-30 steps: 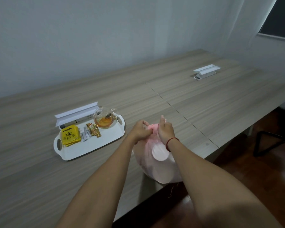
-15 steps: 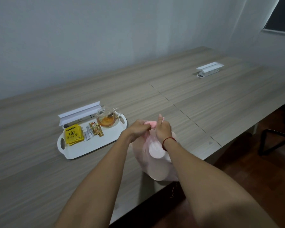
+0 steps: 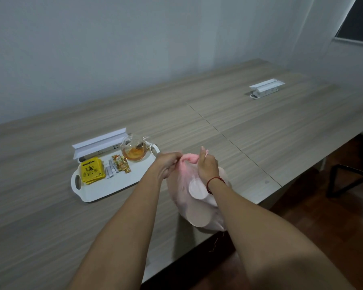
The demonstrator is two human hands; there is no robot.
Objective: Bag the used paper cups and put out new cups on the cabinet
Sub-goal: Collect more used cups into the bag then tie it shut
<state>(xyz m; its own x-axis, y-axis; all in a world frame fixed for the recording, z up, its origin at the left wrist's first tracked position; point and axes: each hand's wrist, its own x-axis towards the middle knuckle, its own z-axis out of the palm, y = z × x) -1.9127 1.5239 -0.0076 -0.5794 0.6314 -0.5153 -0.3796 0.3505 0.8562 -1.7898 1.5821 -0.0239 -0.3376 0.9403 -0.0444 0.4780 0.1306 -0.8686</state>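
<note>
Wood table (image 3: 260,130): tray (image 3: 113,187), bag (image 3: 197,197), sockets (image 3: 264,87).

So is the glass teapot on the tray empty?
No, the glass teapot at the far end of the white tray holds amber tea.

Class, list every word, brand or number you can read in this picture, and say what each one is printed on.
"sunshine": on the yellow packet lying on the white tray.
Smaller print lower on that packet: too blurred to read.
Orange sachets: print too small to read.
Nothing else carries readable text.

Long wood-grain counter (image 3: 249,126) against plain pale wall (image 3: 134,42); dark wood floor (image 3: 333,206); window (image 3: 358,19) upper right.
</note>
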